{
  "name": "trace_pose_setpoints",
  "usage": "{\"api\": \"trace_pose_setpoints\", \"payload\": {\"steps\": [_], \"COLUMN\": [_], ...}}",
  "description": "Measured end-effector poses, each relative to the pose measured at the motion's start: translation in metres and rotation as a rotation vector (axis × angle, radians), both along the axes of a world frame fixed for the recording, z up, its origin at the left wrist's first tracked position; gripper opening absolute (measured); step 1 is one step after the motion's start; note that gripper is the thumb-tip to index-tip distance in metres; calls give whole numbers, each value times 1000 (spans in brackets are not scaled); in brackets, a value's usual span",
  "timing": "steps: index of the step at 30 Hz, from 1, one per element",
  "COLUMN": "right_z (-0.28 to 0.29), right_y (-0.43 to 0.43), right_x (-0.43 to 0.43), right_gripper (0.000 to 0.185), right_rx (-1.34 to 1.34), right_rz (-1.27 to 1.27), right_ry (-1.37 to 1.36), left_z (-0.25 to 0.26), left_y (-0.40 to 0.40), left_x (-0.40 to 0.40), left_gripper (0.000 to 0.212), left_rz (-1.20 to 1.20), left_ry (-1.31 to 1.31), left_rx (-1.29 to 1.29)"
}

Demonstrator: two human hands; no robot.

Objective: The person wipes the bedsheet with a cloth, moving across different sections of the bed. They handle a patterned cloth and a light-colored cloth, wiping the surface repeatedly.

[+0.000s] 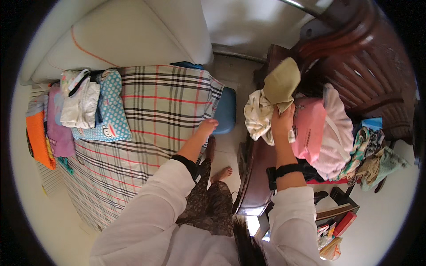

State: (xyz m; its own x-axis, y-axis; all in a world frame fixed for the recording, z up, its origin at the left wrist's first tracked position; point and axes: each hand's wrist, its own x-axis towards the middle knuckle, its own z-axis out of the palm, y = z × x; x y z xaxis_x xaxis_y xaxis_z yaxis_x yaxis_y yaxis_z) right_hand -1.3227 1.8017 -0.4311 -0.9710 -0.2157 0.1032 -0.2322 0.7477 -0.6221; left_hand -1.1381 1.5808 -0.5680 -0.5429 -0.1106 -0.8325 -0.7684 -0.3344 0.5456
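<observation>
My right hand (pixel 283 119) grips a bunched piece of olive-beige cloth (pixel 282 81) above a dark wooden bench seat (pixel 257 169). A cream printed cloth (pixel 258 114) hangs crumpled against the same hand; whether both are one item I cannot tell. Just right of it lie a coral-pink printed bag (pixel 309 128) and a pale pink fleece item (pixel 337 143). My left hand (pixel 207 128) hovers by the edge of a plaid bedspread (pixel 166 99), with nothing seen in it. Its fingers are foreshortened and partly hidden.
Folded clothes (pixel 80 104) rest on a blue polka-dot pillow (pixel 114 99) at left, beside purple cloth (pixel 60 123) and orange cloth (pixel 40 139). A blue stool (pixel 227 111) stands at the bed's end. Crumpled garments (pixel 372 159) lie at right, below a carved wooden backrest (pixel 369 76).
</observation>
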Motion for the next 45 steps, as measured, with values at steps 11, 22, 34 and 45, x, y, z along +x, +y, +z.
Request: {"api": "trace_pose_setpoints", "payload": {"steps": [11, 22, 34, 45], "right_z": [-49, -55, -43, -46], "right_y": [-12, -8, -14, -15], "right_x": [-48, -54, -47, -44], "right_gripper": [58, 55, 63, 57], "right_rx": [286, 176, 228, 298], "right_rz": [-2, 3, 23, 39], "right_ry": [71, 9, 4, 114], "left_z": [-150, -176, -147, -149], "left_y": [42, 18, 89, -40], "left_x": [-55, -57, -78, -67], "left_gripper": [79, 93, 79, 74], "left_rz": [-491, -351, -664, -17], "left_ry": [-290, -348, 52, -179], "left_rx": [-708, -624, -645, -779]}}
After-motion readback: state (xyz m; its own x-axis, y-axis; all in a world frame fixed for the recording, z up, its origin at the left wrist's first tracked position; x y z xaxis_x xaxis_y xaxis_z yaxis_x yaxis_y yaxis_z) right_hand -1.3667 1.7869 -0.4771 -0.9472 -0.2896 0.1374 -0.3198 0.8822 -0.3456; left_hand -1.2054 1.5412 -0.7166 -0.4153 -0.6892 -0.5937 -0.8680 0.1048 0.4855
